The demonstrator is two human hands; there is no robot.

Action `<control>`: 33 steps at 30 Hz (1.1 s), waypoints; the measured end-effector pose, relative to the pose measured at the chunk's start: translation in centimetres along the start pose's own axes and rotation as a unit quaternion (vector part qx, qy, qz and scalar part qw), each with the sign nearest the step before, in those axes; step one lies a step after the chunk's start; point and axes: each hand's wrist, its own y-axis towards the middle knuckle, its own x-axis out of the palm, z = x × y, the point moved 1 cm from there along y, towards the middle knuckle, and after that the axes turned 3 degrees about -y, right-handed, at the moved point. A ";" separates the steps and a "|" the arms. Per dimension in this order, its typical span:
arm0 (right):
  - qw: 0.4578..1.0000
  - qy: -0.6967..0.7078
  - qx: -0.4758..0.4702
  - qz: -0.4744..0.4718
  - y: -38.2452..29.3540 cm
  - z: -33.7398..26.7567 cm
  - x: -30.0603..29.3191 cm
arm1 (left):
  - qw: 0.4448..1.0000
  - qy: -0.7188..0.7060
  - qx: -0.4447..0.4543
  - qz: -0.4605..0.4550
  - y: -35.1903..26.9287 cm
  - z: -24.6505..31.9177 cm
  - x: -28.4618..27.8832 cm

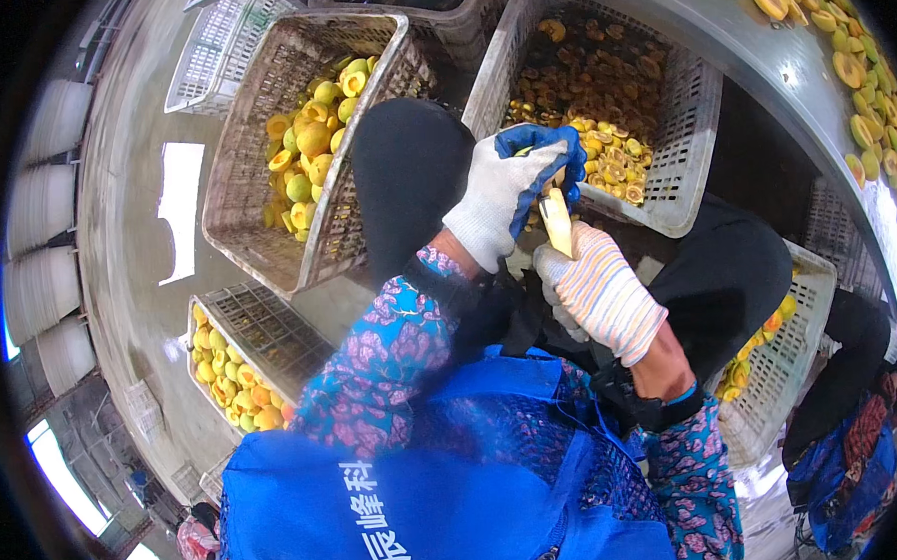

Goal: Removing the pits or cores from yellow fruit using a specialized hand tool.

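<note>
My left hand (pixel 515 176), in a white knit glove with blue-coated fingers, is closed around a piece of fruit (pixel 553 181), mostly hidden by the fingers. A pale-handled hand tool (pixel 556 219) is gripped in my right hand (pixel 602 284), which wears a striped knit glove. The tool's working end meets the fruit and cannot be made out. Both hands are over the near edge of a grey plastic crate (pixel 681 191). Inside it lie yellow cut pit pieces (pixel 616 156), with browned ones (pixel 597 71) farther back.
Left of my knee, a tilted crate (pixel 256 254) holds yellow-green peach-like fruit halves (pixel 315 139). More fruit (pixel 231 379) fills a crate at lower left. A metal table (pixel 777 70) with fruit halves curves along the right. Another crate (pixel 768 386) and a person (pixel 846 443) are at lower right.
</note>
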 end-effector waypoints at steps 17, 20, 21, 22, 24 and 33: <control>0.601 0.687 0.101 -0.396 -1.2 2.1 -1.5 | 0.987 0.031 -0.056 -0.148 0.1 0.7 0.5; 0.488 0.756 0.025 -0.435 -0.2 3.0 -0.1 | 0.990 -0.044 -0.093 -0.096 0.8 0.1 0.7; 0.489 0.754 0.024 -0.437 0.1 3.2 0.0 | 0.990 -0.044 -0.089 -0.097 1.0 -0.2 0.8; 0.463 0.766 0.032 -0.445 0.4 3.3 0.0 | 0.992 -0.060 -0.097 -0.048 1.2 -0.5 0.9; 0.429 0.782 0.036 -0.451 0.8 3.7 -0.1 | 0.986 -0.111 -0.122 -0.007 2.1 -1.0 0.9; 0.736 0.654 -0.031 -0.171 2.4 2.4 -5.2 | 0.967 -0.227 -0.045 0.103 5.2 -1.2 -2.4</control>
